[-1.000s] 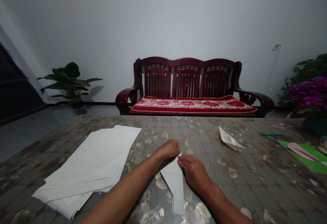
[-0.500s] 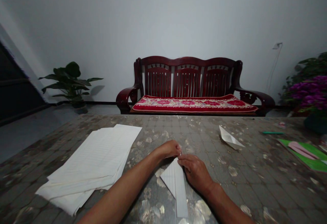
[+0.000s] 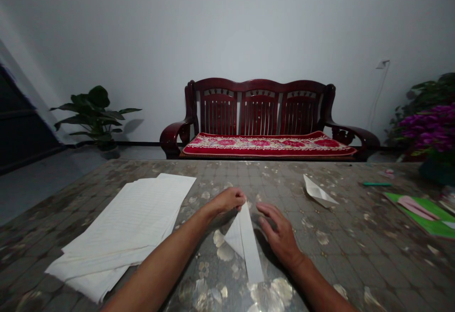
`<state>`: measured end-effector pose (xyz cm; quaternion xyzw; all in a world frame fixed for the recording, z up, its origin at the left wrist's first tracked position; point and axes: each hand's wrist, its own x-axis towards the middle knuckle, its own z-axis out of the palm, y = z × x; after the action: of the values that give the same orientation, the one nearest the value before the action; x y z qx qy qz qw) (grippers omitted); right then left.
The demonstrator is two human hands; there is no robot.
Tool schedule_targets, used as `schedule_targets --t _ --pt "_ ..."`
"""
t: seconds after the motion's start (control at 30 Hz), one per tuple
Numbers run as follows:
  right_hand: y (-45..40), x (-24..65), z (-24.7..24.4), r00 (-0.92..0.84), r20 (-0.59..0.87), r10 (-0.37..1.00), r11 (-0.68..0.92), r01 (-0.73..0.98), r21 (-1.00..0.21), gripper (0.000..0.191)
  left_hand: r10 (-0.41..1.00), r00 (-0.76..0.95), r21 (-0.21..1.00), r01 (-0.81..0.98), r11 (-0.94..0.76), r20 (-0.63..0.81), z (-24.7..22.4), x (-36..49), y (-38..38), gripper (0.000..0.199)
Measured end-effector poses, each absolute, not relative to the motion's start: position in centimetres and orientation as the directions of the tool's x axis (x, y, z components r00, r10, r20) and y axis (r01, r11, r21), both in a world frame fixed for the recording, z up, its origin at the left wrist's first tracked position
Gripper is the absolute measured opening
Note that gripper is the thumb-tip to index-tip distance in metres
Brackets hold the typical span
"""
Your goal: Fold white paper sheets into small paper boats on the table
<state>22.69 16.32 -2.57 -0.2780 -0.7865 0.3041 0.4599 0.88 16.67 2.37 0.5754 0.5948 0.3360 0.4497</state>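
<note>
A folded sheet of white lined paper (image 3: 250, 250) lies in front of me, narrow and pointed at its far end, with a triangular flap on its left side. My left hand (image 3: 232, 199) pinches the far tip of this paper, its fingers closed. Just to the right of the paper, my right hand (image 3: 279, 231) is held with thumb and fingers apart, holding nothing. A small folded paper boat (image 3: 319, 192) rests on the table farther to the right.
On the left of the patterned table (image 3: 302, 274) lies a stack of lined sheets (image 3: 121, 222). At the right are a green pen (image 3: 377, 184), a green sheet (image 3: 435, 228) with a pink paper piece (image 3: 416, 207), and purple flowers (image 3: 432, 127). A wooden bench (image 3: 259, 108) stands behind.
My right hand has let go of the paper and opened out to the right. My left hand has moved slightly up and left, and the paper has shifted away from me with it.
</note>
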Motion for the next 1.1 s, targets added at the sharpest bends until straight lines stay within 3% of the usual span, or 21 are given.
schedule_targets --t 0.1,0.23,0.43,0.63,0.9,1.1 --pt "16.9 23.0 -2.6 -0.397 0.404 0.824 0.453 0.034 -0.891 0.042 0.999 0.005 0.959 0.281 0.033 -0.036 4.0 -0.2 16.4 0.015" --pt "17.4 23.0 -2.7 -0.409 0.343 0.846 0.347 -0.067 -0.936 0.053 0.992 -0.077 0.984 0.159 -0.085 0.098 5.7 -1.7 15.4 0.020" --pt "17.9 23.2 -2.9 -0.304 0.440 0.845 0.510 0.214 -0.833 0.037 0.978 -0.121 0.985 0.008 -0.173 0.172 3.6 -3.6 13.1 0.025" --pt "18.1 23.7 -3.4 -0.469 0.623 0.627 0.773 0.275 -0.571 0.029 0.987 -0.083 0.989 0.077 -0.130 0.136 0.0 -5.1 12.1 0.017" --pt "17.7 23.7 -3.6 -0.488 0.518 0.702 0.711 0.447 -0.543 0.052 0.976 -0.183 0.988 0.119 -0.097 0.117 -0.9 -5.5 12.2 0.006" --pt "17.2 23.5 -3.4 -0.598 0.413 0.687 0.708 0.424 -0.564 0.056 0.965 -0.237 0.989 0.126 -0.080 0.108 -1.4 -5.4 12.4 0.009"
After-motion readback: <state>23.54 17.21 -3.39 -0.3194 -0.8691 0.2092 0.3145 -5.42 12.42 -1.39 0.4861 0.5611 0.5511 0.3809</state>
